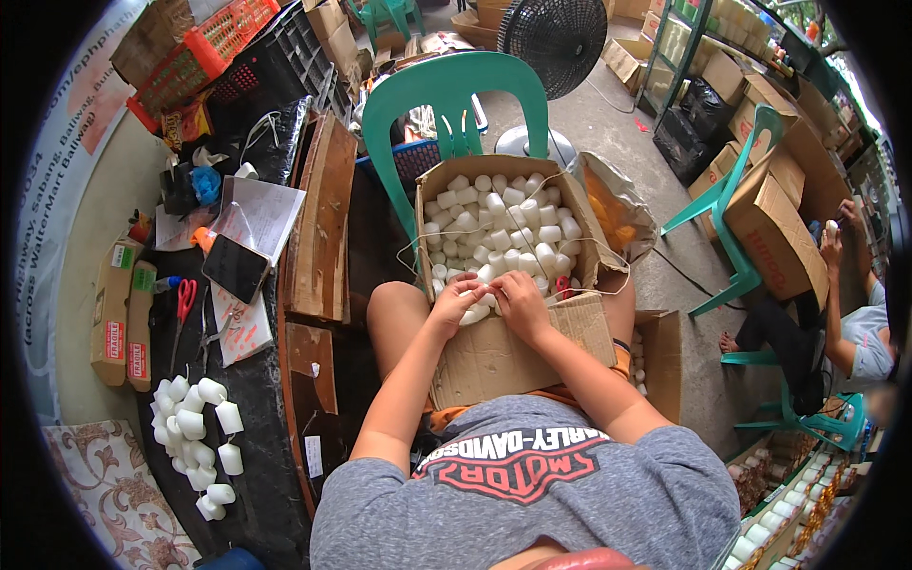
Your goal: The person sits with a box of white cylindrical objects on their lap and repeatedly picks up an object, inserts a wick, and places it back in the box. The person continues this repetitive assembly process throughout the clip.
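A cardboard box point(518, 356) full of short white cylinders point(499, 223) stands between my knees, its near flap folded toward me. Over the near part of the pile, my left hand point(458, 302) and my right hand point(520, 302) meet with fingertips pinched together. A white cylinder point(486, 274) shows right at the fingertips; what exactly each hand grips is too small to make out. Thin white cord point(410, 255) loops over both sides of the box. Beside my right hand, something with red handles point(562, 284) lies among the cylinders.
On the black-topped table point(242, 418) at left lie a strung bunch of white cylinders point(195, 427), red-handled scissors point(185, 299), a phone point(236, 268) and papers. A green chair point(380, 104) backs the box, with a fan point(551, 43) beyond. Another person point(869, 328) sits at right.
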Demonstrator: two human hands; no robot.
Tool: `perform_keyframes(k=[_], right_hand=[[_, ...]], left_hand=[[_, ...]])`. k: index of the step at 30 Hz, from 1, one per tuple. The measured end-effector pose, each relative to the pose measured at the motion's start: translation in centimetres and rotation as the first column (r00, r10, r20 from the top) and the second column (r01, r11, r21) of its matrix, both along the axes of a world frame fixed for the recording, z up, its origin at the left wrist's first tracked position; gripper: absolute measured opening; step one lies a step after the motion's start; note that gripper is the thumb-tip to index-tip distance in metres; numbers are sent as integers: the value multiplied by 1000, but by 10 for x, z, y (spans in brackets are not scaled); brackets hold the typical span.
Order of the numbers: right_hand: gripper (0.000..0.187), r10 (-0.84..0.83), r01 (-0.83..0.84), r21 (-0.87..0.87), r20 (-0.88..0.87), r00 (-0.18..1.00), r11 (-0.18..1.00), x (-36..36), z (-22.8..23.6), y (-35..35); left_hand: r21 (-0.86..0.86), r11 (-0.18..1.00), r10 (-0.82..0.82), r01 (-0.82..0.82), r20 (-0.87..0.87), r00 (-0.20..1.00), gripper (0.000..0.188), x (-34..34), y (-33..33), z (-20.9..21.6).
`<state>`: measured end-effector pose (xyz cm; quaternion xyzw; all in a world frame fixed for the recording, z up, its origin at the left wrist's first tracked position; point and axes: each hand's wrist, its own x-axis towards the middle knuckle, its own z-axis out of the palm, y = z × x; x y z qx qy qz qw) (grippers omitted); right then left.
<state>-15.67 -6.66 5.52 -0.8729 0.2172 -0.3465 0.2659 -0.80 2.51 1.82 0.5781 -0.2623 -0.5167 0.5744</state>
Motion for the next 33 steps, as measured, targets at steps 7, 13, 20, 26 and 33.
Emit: perform_keyframes(k=[7,13,20,26,33], right_hand=[[12,15,-15,-5,2,1000,1000,-7,9,7],[12,100,-87,387,-13,995,918,-8,-1,-9],[12,-58,51,-70,-113,992,996,-8,1,4],[14,-69,58,-95,-119,991,994,-8,-1,5],[13,-79,61,-190,-93,993,980,-8,1,6]], left_hand=[[-26,999,31,-30,26,999,18,-2,3,12],[-94,995,44,-22,247,968,10,-10,5,16],[-139,989,140,-52,758,638,10,-24,3,17],[-178,983,178,-53,826,534,11,-31,1,25],[-239,971,206,34,893,400,10,-29,4,29]])
